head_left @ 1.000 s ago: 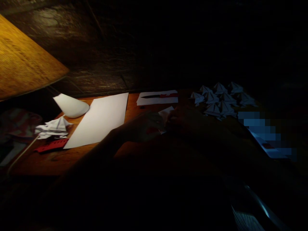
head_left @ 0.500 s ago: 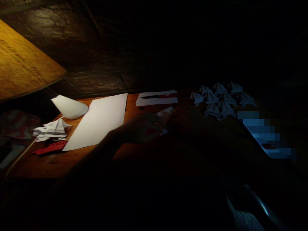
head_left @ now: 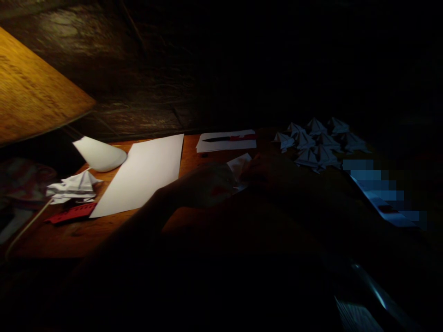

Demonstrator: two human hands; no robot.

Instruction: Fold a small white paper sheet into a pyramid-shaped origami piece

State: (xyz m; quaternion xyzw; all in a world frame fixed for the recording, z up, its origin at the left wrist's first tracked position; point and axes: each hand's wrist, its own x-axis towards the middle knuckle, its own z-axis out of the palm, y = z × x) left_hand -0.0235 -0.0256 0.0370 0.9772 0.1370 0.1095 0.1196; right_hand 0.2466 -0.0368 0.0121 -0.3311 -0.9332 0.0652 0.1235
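In dim light, my left hand (head_left: pixel 204 186) and my right hand (head_left: pixel 268 173) meet over a small white piece of paper (head_left: pixel 240 165) on the wooden table (head_left: pixel 86 235). Both hands are closed on the paper, one on each side. The fingers are mostly in shadow. A large blank white sheet (head_left: pixel 143 173) lies to the left of my left hand.
A pile of several folded white paper figures (head_left: pixel 316 143) lies at the back right. A knife with a red handle (head_left: pixel 230 138) rests on a sheet behind my hands. At left are a white cone (head_left: pixel 100 154), crumpled folded paper (head_left: pixel 72 186) and a red strip (head_left: pixel 71 213). A lampshade (head_left: pixel 31 97) hangs at upper left.
The hands shifted only slightly on the small paper; the view drifted a little. Nothing else moved.
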